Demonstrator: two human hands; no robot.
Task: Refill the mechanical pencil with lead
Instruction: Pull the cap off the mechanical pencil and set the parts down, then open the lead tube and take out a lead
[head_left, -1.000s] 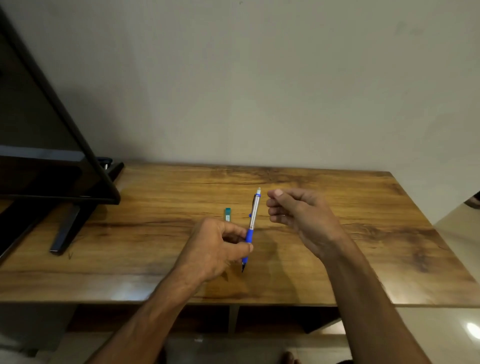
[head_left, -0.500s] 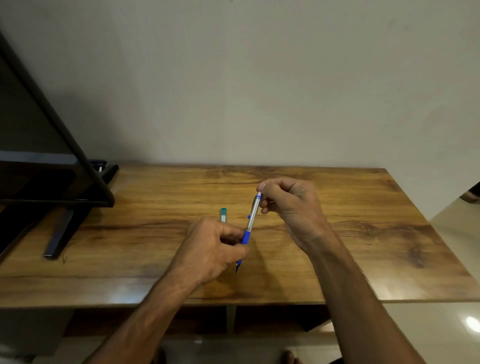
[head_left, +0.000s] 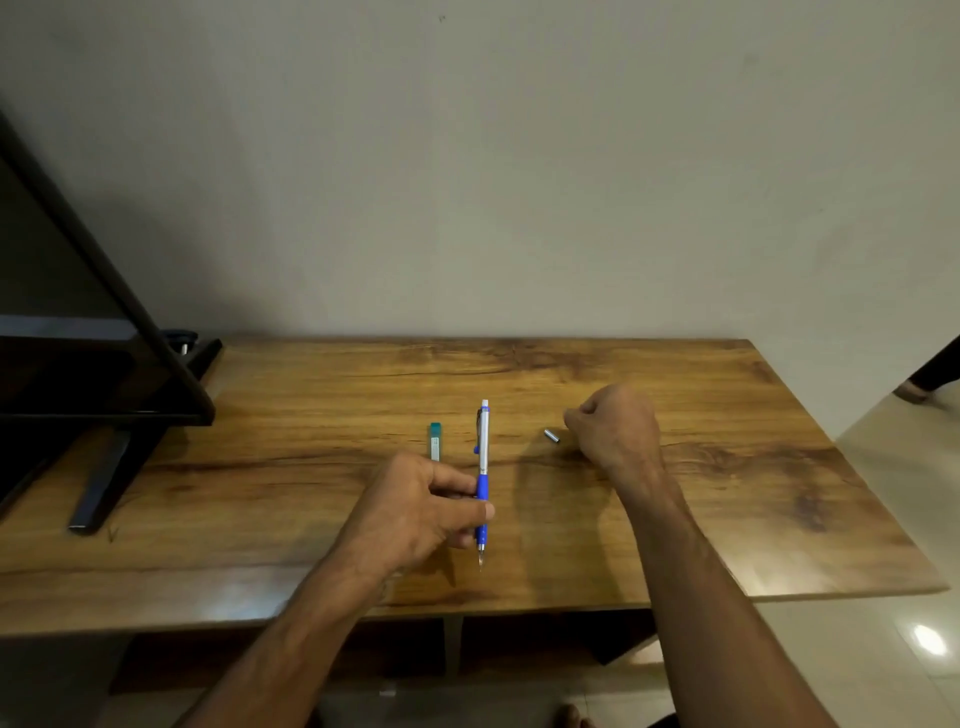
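My left hand (head_left: 415, 514) grips the blue-and-silver mechanical pencil (head_left: 483, 457) by its blue grip, holding it upright above the wooden table (head_left: 727, 519), tip down. The pencil's white top end is bare. A small silver cap (head_left: 551, 435) lies on the table to the right of the pencil. My right hand (head_left: 615, 428) rests just right of the cap with its fingers curled; nothing shows inside it. A slim lead case with a green cap (head_left: 435, 440) lies on the table left of the pencil, partly behind my left fingers.
A black TV screen (head_left: 78, 338) on a dark stand (head_left: 104, 483) fills the table's left side. A plain wall runs along the table's back edge. Tiled floor (head_left: 883, 467) shows to the right and below the front edge.
My right hand pulled the silver cap off the pencil's top, moved right and set it on the table. The pencil is now more upright in my left hand.
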